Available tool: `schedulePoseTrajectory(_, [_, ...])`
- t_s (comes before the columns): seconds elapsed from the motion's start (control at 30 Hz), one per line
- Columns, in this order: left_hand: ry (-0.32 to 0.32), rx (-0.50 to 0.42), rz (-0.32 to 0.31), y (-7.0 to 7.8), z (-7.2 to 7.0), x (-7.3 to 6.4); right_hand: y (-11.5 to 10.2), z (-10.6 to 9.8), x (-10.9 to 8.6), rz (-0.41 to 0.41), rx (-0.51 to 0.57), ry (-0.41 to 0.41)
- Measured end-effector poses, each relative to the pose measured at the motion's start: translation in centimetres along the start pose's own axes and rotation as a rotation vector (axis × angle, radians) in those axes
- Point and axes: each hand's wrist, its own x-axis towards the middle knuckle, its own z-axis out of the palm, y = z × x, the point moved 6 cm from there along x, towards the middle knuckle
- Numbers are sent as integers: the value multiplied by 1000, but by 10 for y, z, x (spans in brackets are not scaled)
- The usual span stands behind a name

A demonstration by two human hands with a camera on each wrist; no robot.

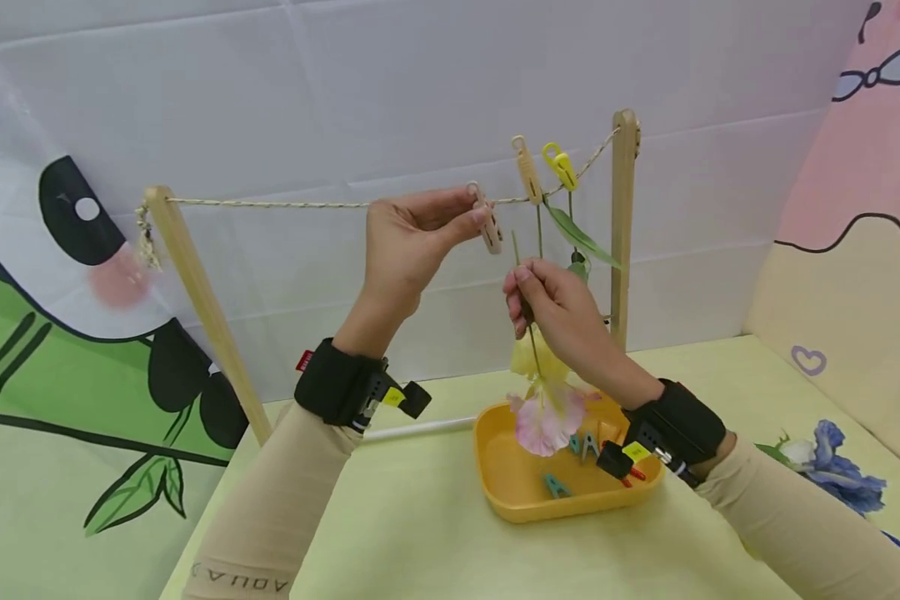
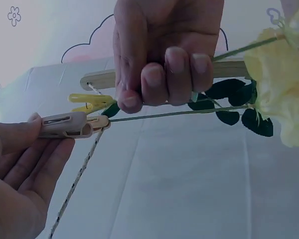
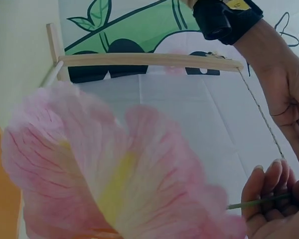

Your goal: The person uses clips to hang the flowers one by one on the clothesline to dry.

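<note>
My left hand (image 1: 405, 250) pinches a pale pink clothespin (image 1: 489, 229) between thumb and fingers, right beside the stretched rope (image 1: 270, 203). My right hand (image 1: 570, 308) grips the green stem of a pink artificial flower (image 1: 546, 421), whose bloom hangs downward and fills much of the right wrist view. The stem's cut end points up, just below and right of the pink clothespin. A peach clothespin (image 1: 527, 172) on the rope holds the stem of a yellow flower (image 2: 281, 89), its bloom hanging partly behind the pink one. Beside it, a yellow clothespin (image 1: 562, 169) clips another stem.
Wooden posts (image 1: 206, 308) carry the rope at both ends. Below my hands, an orange tray (image 1: 495, 492) holds several clothespins, among them teal ones (image 1: 557, 486). Blue flowers (image 1: 832, 467) lie on the table at the right, near my sleeve. A white fabric wall stands behind the rope.
</note>
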Motion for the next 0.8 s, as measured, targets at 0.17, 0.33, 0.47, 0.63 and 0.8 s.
schedulePoseTrajectory(0.17, [75,-39,-15,-2,4,21,5,0,20,-37,4,51])
schedulePoseTrajectory(0.33, [120,-19,-9,-6,6,37,11,4,33,-50,14,103])
schedulePoseTrajectory(0.47, [123,10,-49,-10,5,46,15,5,40,-45,30,142])
schedulePoseTrajectory(0.63, [146,48,-126,-16,-3,49,21,10,49,-44,38,130])
schedulePoseTrajectory(0.8, [139,71,-162,-21,-6,49,25,11,53,-70,10,116])
